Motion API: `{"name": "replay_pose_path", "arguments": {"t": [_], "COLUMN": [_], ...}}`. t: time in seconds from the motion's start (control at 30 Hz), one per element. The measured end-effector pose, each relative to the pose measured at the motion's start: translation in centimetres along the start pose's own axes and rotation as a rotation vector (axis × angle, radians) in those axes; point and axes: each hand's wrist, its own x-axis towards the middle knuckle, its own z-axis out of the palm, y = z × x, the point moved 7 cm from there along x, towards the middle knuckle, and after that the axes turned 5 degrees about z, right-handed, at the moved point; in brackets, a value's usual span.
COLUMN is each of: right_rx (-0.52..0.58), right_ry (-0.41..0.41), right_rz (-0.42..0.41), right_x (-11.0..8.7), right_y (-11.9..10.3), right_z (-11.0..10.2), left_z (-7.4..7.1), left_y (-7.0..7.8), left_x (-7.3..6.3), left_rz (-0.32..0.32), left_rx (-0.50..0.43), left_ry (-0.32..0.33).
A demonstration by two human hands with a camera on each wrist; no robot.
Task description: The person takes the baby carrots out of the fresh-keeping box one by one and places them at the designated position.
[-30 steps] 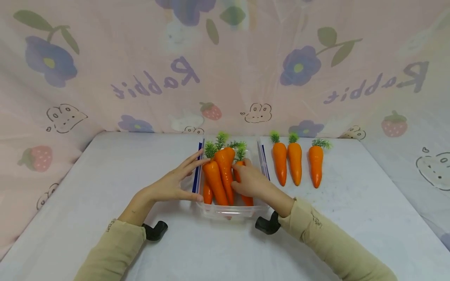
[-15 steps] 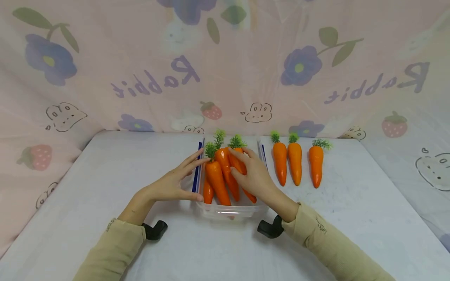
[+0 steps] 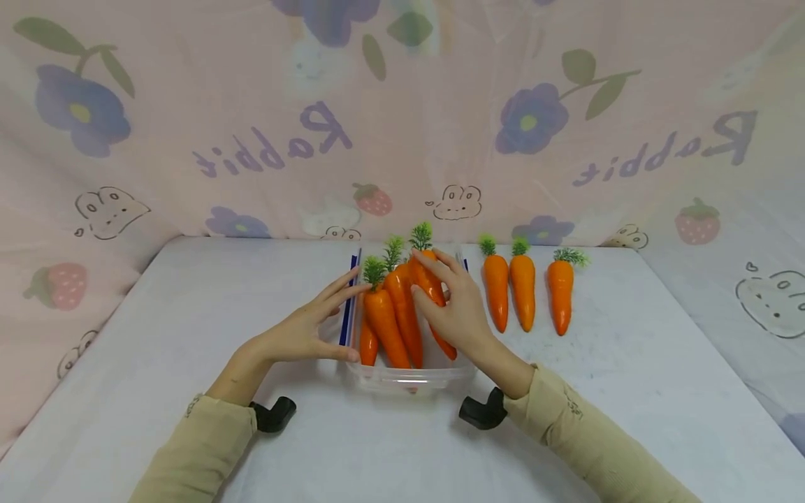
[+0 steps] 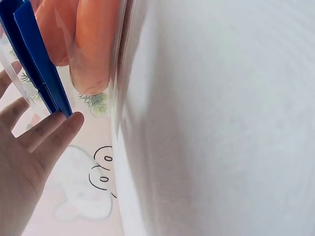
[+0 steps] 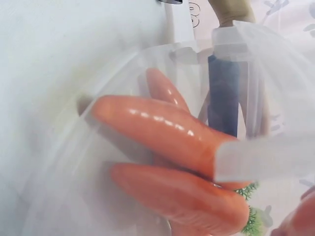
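A clear plastic box (image 3: pixel 411 378) with blue side clips (image 4: pixel 42 59) stands mid-table. Several orange toy carrots (image 3: pixel 386 328) with green tufts lie inside, tips toward the near wall. My right hand (image 3: pixel 462 311) pinches another carrot (image 3: pixel 426 274) between thumb and fingers at the box's right side; its tuft shows beyond the far rim and its tip points down into the box. My left hand (image 3: pixel 292 335) is at the left wall, fingers straight and spread. In the left wrist view, two fingertips (image 4: pixel 74 120) are right at the end of the blue clip.
To the right of the box, three more carrots (image 3: pixel 497 293) lie in a row on the white table (image 3: pixel 622 405). A patterned cloth (image 3: pixel 402 140) hangs behind the table. Black wrist mounts (image 3: pixel 483 411) stick out from both sleeves.
The right hand has raised its carrot's upper end up and away from the others, and the carrots beside it have shifted slightly. The left hand keeps its place at the box.
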Motion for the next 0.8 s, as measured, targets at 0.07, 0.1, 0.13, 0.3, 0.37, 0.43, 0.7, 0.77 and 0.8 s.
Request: {"name": "replay_pose_path", "arguments": {"t": [0.07,0.1,0.13,0.3,0.37,0.43,0.7,0.77,0.8], "right_rx": [0.047,0.065,0.077,0.113,0.121,0.130,0.129,0.105,0.103], "right_ry": [0.021,0.032,0.044,0.106,0.133,0.158,0.223,0.241,0.247], "right_rz": [0.002,-0.002,-0.006,-0.037,-0.042,-0.043,-0.042,-0.047,-0.049], "right_x": [0.0,0.0,0.0,0.1,0.3,0.4,0.7,0.8,0.7], "right_y": [0.1,0.1,0.1,0.1,0.2,0.5,1.9,2.3,2.5], "right_z": [-0.3,-0.5,-0.7,-2.6,-3.6,-4.5,-7.0,-7.7,-8.0], "left_z": [0.0,0.0,0.0,0.0,-0.1,-0.1,-0.1,0.0,0.0], "left_y": [0.0,0.1,0.1,0.0,0.0,0.0,0.0,0.0,0.0], "left_x": [0.0,0.1,0.1,0.0,0.0,0.0,0.0,-0.1,-0.1], "left_rz": [0.003,0.003,0.002,-0.001,0.002,0.003,-0.005,-0.002,-0.001], "left_rx": [-0.003,-0.003,-0.001,0.013,0.020,0.025,0.029,0.028,0.028], "left_ry": [0.002,0.002,0.002,0.002,0.001,0.001,0.002,0.001,0.002]}}
